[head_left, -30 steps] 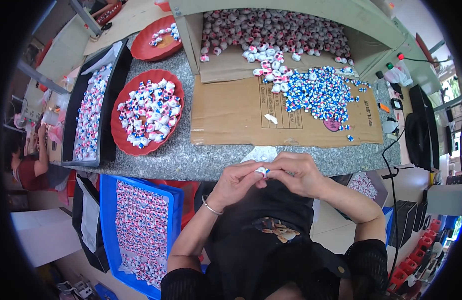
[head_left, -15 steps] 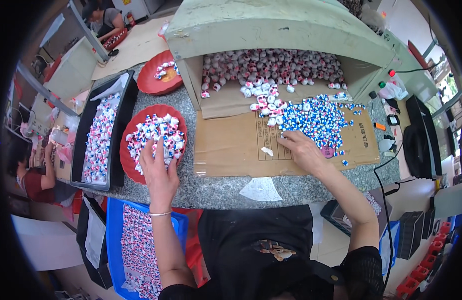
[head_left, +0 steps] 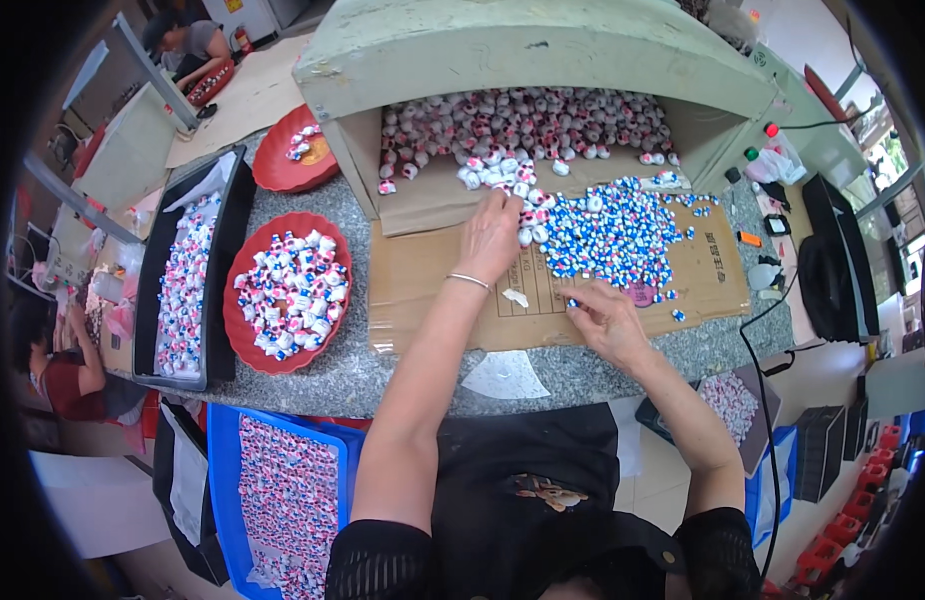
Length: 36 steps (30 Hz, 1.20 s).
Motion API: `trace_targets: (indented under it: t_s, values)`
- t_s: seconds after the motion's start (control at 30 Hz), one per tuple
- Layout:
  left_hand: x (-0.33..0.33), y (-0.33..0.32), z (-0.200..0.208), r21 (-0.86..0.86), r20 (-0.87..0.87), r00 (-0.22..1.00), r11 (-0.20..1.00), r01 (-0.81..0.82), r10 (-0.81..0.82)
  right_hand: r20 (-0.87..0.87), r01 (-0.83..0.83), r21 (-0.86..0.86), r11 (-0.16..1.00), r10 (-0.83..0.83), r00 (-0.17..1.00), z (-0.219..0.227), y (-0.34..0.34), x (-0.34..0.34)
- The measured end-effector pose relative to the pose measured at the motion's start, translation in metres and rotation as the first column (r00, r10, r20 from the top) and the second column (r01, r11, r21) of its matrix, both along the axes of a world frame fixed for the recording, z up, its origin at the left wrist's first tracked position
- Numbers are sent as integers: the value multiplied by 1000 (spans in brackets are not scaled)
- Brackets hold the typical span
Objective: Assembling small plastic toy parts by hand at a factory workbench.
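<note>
The left hand [head_left: 491, 238] lies palm down, fingers spread, on the loose white and pink wrapped candies [head_left: 503, 175] spilling from the open cardboard box [head_left: 423, 195]; whether it grips any cannot be told. The right hand [head_left: 605, 318] rests on the flat brown cardboard sheet [head_left: 433, 300], fingertips pinched together at the near edge of the heap of blue and white wrapped candies [head_left: 618, 235]. A round red plastic tray of wrapped candies [head_left: 335, 300] sits to the left on the grey speckled stone counter [head_left: 323, 385], beside a long black tray [head_left: 223, 260].
</note>
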<state>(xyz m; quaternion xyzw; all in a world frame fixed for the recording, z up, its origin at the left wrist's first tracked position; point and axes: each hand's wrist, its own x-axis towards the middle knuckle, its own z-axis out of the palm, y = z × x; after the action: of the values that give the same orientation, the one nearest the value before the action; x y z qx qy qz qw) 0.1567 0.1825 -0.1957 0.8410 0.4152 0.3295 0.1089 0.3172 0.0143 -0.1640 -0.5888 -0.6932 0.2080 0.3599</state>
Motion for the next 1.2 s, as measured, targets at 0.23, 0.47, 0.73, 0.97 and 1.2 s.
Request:
trace_targets:
  t_s: [0.23, 0.47, 0.73, 0.97, 1.2]
  values:
    - [-49, -54, 32, -570, 795, 584, 536, 622, 167, 173, -13, -73, 997, 25, 985, -11, -17, 20]
    - [-114, -143, 13, -479, 841, 302, 359, 801, 449, 397, -150, -100, 984, 178, 900, 4, -7, 22]
    - [-170, -134, 39, -488, 665, 697, 863, 131, 270, 387, -162, -52, 985, 170, 906, 9, -19, 24]
    - [-169, -74, 62, 198, 171, 935, 919, -342, 312, 436, -110, -77, 991, 133, 890, 10, -16, 29]
    - [-22, -22, 2, -164, 193, 979, 981, 104, -72, 430, -106, -19, 994, 103, 897, 12, -25, 25]
